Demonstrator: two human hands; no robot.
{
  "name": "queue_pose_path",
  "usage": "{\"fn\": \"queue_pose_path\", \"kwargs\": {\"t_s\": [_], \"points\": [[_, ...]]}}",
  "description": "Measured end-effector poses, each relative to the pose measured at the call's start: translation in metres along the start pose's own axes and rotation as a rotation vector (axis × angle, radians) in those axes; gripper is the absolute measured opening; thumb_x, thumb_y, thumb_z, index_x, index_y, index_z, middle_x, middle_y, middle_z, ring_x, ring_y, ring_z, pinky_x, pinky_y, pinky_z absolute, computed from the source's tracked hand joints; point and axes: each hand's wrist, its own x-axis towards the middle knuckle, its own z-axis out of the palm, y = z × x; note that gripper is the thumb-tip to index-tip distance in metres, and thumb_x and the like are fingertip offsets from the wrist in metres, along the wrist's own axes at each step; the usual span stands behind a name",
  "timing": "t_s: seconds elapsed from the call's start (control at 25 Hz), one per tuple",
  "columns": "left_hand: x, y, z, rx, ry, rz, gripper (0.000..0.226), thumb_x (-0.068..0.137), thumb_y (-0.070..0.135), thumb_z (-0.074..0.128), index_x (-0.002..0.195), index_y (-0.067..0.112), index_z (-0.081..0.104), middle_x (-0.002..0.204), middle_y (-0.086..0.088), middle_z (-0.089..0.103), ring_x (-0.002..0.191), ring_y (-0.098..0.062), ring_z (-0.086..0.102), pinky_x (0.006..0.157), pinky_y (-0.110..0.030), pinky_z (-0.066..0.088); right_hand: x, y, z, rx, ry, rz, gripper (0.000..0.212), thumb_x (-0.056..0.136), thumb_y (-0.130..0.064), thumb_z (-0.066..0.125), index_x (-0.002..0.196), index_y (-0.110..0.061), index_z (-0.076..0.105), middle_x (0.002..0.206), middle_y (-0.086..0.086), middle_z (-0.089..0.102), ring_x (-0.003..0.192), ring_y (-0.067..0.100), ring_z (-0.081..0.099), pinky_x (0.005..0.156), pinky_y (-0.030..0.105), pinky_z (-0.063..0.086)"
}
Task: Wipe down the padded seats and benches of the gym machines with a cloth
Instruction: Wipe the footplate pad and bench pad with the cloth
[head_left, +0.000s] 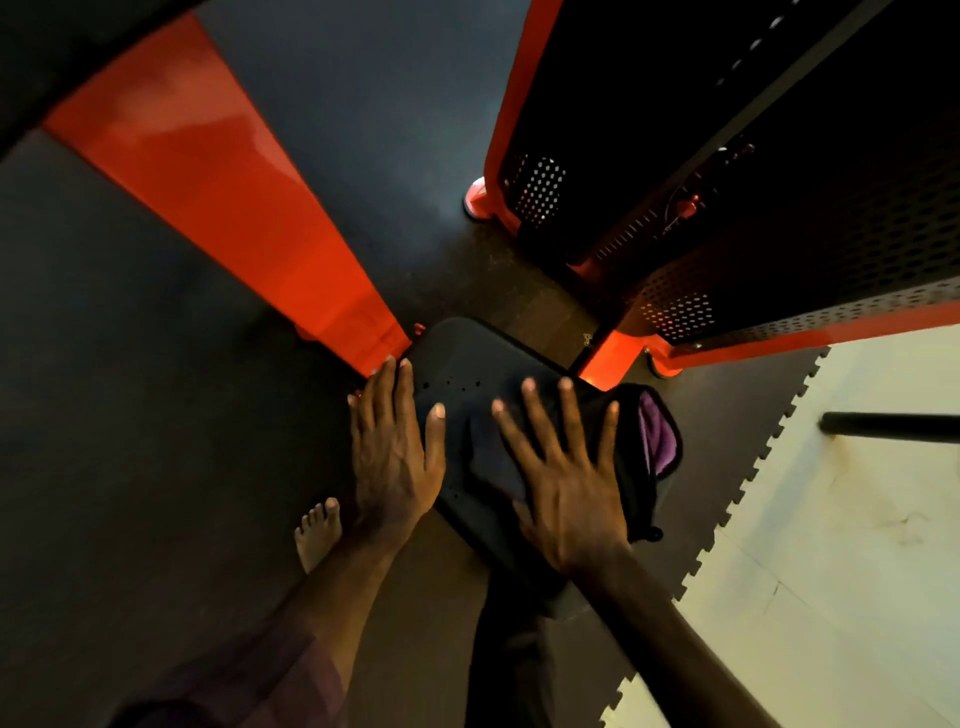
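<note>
Dark rubber floor (130, 415) spreads under two orange machine frames, one a slanted beam (223, 208), the other a perforated weight-stack housing (727, 218). Between them sits one black padded seat (467, 358), the only pad in view. One cloth (654, 436), dark with a purple inner face, lies bunched on the seat's right side. Wiping looks underway: the right hand (566, 493), fingers spread flat, presses the cloth down, while the left hand (395, 457), also flat, braces the seat's left edge. Next, I'd judge, a sweep toward the uncovered left half (one bare foot (319, 530) stands below).
</note>
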Motion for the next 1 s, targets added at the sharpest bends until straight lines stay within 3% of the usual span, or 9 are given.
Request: {"fn": "queue_pose_path", "kwargs": {"t_s": [0.08,0.16,0.32,0.4,0.52,0.72,0.8,0.88,1.0], "points": [[0.001,-0.001,0.001,-0.051,0.029,-0.007,0.066,0.111,0.050,0.033,0.164,0.011,0.032,0.172,-0.007,0.027,0.160,-0.023,0.023,0.127,-0.057,0.023,-0.035,0.024,-0.001,-0.034,0.032,-0.200,0.101,0.085,-0.053,0.068,0.168,-0.029,0.016,0.177,0.006,0.006,0.162,0.039,0.001,0.119,0.076,0.015],[-0.004,0.000,0.004,-0.058,0.059,-0.012,0.064,0.111,0.047,0.036,0.163,0.012,0.034,0.172,-0.006,0.028,0.160,-0.021,0.024,0.127,-0.057,0.023,-0.033,0.045,-0.003,-0.039,0.038,-0.211,0.101,0.083,-0.051,0.068,0.168,-0.027,0.018,0.176,0.007,0.008,0.162,0.037,0.004,0.120,0.076,0.015],[0.002,-0.001,0.008,-0.049,0.038,-0.030,0.068,0.110,0.054,0.027,0.164,0.013,0.034,0.172,-0.007,0.028,0.160,-0.024,0.025,0.128,-0.058,0.022,0.019,0.022,-0.001,-0.072,-0.017,-0.110,0.091,0.091,-0.061,0.036,0.169,-0.030,0.003,0.177,0.008,-0.004,0.161,0.041,-0.009,0.118,0.079,0.002],[-0.010,0.001,0.007,-0.110,0.057,-0.136,0.075,0.109,0.062,0.020,0.164,0.012,0.034,0.173,-0.010,0.026,0.160,-0.026,0.022,0.128,-0.056,0.022,0.002,0.033,0.006,-0.058,0.021,-0.339,0.091,0.094,-0.063,0.046,0.169,-0.030,0.007,0.177,0.006,0.000,0.162,0.040,-0.007,0.119,0.078,0.004],[-0.053,0.016,0.008,-0.254,0.171,-0.353,0.077,0.108,0.064,0.021,0.164,0.013,0.033,0.173,-0.008,0.025,0.159,-0.024,0.025,0.130,-0.039,0.021,-0.030,0.089,0.000,-0.066,0.042,-0.637,0.095,0.089,-0.057,0.063,0.168,-0.031,0.017,0.177,0.001,0.007,0.163,0.033,0.002,0.119,0.074,0.017],[-0.125,0.084,0.027,-0.491,0.311,-0.540,0.077,0.110,0.058,0.030,0.162,0.002,0.033,0.169,-0.011,0.031,0.156,-0.012,0.027,0.123,-0.011,0.014,0.033,0.040,0.004,-0.133,0.030,-0.311,0.091,0.085,-0.059,0.032,0.169,-0.033,0.010,0.177,0.004,0.003,0.162,0.038,-0.001,0.119,0.079,0.003],[-0.133,0.108,0.036,-0.456,0.384,-0.622,0.064,0.110,0.038,0.046,0.158,-0.004,0.039,0.164,-0.015,0.037,0.151,-0.023,0.039,0.116,-0.004,0.015,0.034,0.032,0.009,-0.141,0.035,-0.443,0.089,0.089,-0.062,0.038,0.169,-0.033,0.011,0.177,0.003,0.005,0.162,0.038,-0.001,0.119,0.078,0.002],[-0.129,0.122,0.040,-0.451,0.440,-0.713,0.059,0.111,0.033,0.047,0.158,-0.002,0.040,0.163,-0.016,0.040,0.151,-0.022,0.038,0.122,-0.012,0.019,0.017,0.069,0.009,-0.158,0.035,-0.650,0.091,0.089,-0.061,0.046,0.168,-0.034,0.011,0.177,-0.001,0.004,0.163,0.033,-0.001,0.121,0.075,0.010],[-0.116,0.127,0.039,-0.477,0.488,-0.755,0.060,0.113,0.039,0.037,0.160,0.000,0.038,0.166,-0.015,0.037,0.156,-0.024,0.034,0.129,-0.035,0.025,0.009,0.112,-0.002,-0.145,-0.009,-0.524,0.089,0.090,-0.059,0.042,0.168,-0.036,0.007,0.177,-0.002,-0.003,0.163,0.032,-0.004,0.121,0.074,0.015]]}}
